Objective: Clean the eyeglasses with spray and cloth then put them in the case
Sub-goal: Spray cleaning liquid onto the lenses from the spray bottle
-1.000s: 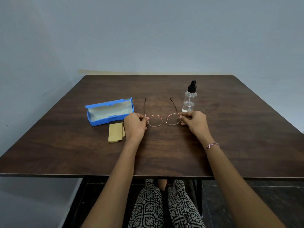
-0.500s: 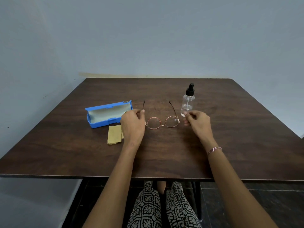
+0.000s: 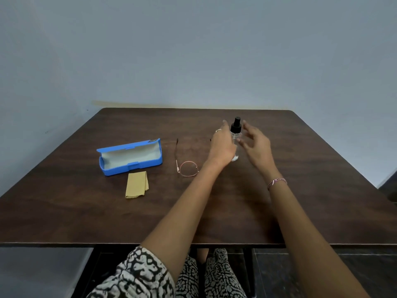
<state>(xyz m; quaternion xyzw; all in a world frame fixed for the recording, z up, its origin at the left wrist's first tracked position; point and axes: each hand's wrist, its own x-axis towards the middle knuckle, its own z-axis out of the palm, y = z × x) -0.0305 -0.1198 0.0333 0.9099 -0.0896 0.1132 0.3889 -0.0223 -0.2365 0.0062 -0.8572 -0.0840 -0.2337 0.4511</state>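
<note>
Thin pink-rimmed eyeglasses [image 3: 187,167] lie unfolded on the dark wooden table [image 3: 300,201], their right half hidden under my left forearm. A small clear spray bottle [image 3: 235,136] with a black pump top stands upright behind them. My left hand [image 3: 222,145] is just left of the bottle with fingers extended, and my right hand [image 3: 256,145] is just right of it, fingers spread and relaxed. Neither hand clearly grips the bottle. An open blue glasses case [image 3: 129,157] with a pale lining sits to the left. A folded yellow cloth [image 3: 136,184] lies in front of the case.
A plain grey-blue wall rises right behind the table. My patterned trousers show below the table's near edge. A bracelet [image 3: 276,182] circles my right wrist. Bare tabletop stretches to the right of the bottle and along the front.
Both hands let go of the eyeglasses, which now lie on the table, and moved back and right to either side of the spray bottle. The camera view tilted and shifted.
</note>
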